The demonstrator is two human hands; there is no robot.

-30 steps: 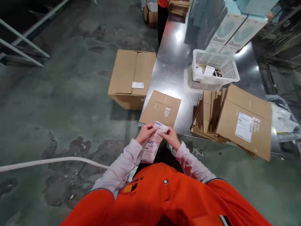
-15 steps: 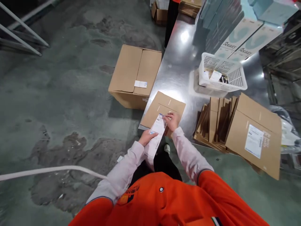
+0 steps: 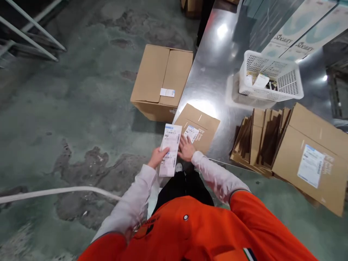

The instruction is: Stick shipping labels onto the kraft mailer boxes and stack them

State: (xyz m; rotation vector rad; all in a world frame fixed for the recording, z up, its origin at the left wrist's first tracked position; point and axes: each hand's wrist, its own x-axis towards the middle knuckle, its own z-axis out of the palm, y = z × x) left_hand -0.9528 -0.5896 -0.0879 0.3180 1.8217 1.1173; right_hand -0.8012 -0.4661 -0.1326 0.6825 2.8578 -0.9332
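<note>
With one label [image 3: 191,132] on the flat carton [image 3: 209,125] at the bench's [image 3: 208,78] near-left corner, the right hand [image 3: 186,149] spreads against it, grip released, while the left hand's [image 3: 157,157] grip pinches a strip of unapplied labels [image 3: 170,139].

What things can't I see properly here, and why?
All in the head view:
- Small writing on the label strip in the left hand: too tiny.
- Lower bit of the single label on the flat cardboard: the right hand covers it.
- Inside the big carton: flaps hide it.
- Tops of the tall boxes: cut off by the upper edge.
</note>
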